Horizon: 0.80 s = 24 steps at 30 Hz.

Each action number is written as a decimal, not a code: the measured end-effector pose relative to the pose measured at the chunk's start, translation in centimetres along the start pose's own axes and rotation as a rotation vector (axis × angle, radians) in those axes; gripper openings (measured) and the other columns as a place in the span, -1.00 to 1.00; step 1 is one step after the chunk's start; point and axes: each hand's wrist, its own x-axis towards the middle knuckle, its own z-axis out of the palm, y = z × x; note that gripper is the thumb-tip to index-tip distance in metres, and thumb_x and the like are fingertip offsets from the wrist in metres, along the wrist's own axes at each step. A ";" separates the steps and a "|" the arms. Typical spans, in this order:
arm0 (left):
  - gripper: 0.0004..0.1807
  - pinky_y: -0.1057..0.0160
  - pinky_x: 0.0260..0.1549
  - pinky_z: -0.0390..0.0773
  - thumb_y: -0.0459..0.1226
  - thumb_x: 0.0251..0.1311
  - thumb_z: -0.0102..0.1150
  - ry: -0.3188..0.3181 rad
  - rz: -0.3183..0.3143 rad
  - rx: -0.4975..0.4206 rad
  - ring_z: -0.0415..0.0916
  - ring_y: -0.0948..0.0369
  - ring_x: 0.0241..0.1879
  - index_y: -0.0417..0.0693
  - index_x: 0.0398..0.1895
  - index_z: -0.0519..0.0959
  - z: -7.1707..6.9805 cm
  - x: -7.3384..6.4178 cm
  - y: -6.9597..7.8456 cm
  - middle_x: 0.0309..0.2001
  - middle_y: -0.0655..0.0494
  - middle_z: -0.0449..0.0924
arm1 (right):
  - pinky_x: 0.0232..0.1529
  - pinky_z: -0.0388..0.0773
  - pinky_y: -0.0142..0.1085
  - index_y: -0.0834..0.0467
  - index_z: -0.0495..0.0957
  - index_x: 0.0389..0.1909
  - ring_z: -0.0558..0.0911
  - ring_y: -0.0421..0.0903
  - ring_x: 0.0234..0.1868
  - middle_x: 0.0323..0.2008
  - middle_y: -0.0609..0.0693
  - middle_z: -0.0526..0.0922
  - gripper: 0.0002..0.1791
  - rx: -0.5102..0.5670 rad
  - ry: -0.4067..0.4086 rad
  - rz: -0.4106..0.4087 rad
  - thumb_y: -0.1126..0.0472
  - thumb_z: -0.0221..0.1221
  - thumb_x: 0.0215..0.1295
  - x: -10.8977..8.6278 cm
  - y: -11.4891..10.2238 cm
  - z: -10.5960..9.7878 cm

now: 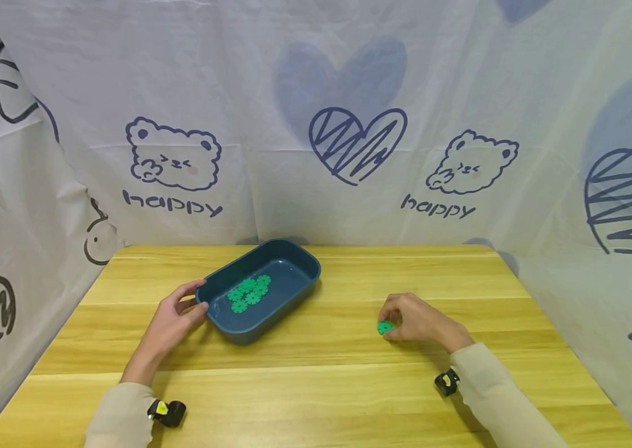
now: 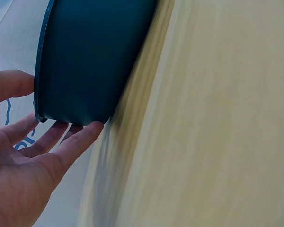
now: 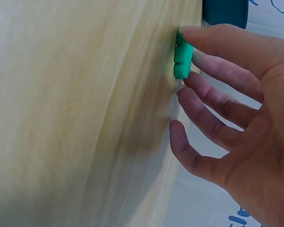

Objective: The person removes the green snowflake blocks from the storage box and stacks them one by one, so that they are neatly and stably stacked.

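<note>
1. A green disc [image 1: 385, 326] is held by the right hand [image 1: 413, 317], to the right of the tub [image 1: 290, 279] and well apart from it. Whether the table [image 1: 321, 398] is touched by its lower edge cannot be told.
2. By the right hand, a narrow pinch is made: the disc is caught between thumb and fingertips, while the lower fingers are left loosely curved and spaced apart.
3. In the right wrist view the disc is seen nearly edge-on, with notches cut into its rim. Whether a single piece or a small stack is held cannot be made out.
4. The disc is judged to be light, stiff plastic, not easily broken. Its flat faces may prove slippery, so it is best taken by the edge, where some bite is offered by the notches.
5. The tub's left end is gripped by the left hand [image 1: 172, 317]; the thumb is pressed at the rim, and the other fingers are set against the outer wall.
6. The tub is judged to be rigid and fairly light, and it can be steadied well by its rim.
7. More green pieces [image 1: 248, 294] are gathered flat on the tub's floor, towards the left-hand end.
</note>
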 end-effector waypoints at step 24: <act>-0.35 0.56 -0.08 0.61 -0.32 0.48 0.11 -0.001 0.006 0.012 0.31 -0.28 0.42 -0.24 0.56 0.20 -0.1 -0.1 0.0 0.49 -0.34 0.19 | -0.01 0.70 0.05 0.15 0.75 -0.07 0.69 0.10 -0.07 -0.05 0.10 0.75 -0.78 -0.035 0.033 -0.090 0.20 0.37 0.30 5.9 -5.6 -3.3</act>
